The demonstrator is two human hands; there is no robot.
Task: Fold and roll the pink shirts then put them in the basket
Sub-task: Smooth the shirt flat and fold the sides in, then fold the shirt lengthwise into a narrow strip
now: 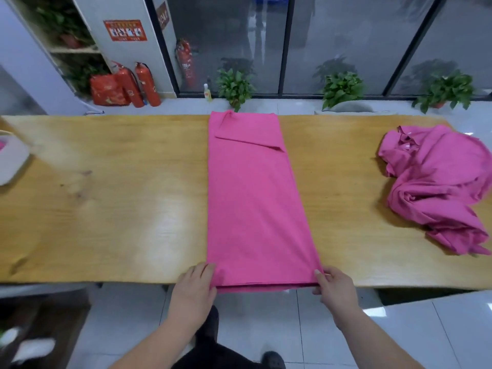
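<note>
A folded pink shirt (253, 203) lies flat in the middle of the wooden table (119, 209). It is folded into one long strip. The strip goes from the far edge of the table to the near edge. Its near end hangs a little over the near edge. A small flap is folded across the far end.

The left hand (195, 286) grips the near corner of the shirt at 7 o'clock. The right hand (335, 288) pinches the other near corner at 5 o'clock, with its thumb on top.

At 3 o'clock, well apart from the strip, a pile of pink shirts (436, 182) sits in a crumpled heap on the table. At 9 o'clock, at the left end of the table, is a white basket (13, 161) with a bit of pink inside.

Past the table, at 11 o'clock, red fire extinguishers (138, 83) stand on the floor. At 12 o'clock and 1 o'clock, green potted plants (235, 86) stand by the glass wall.
</note>
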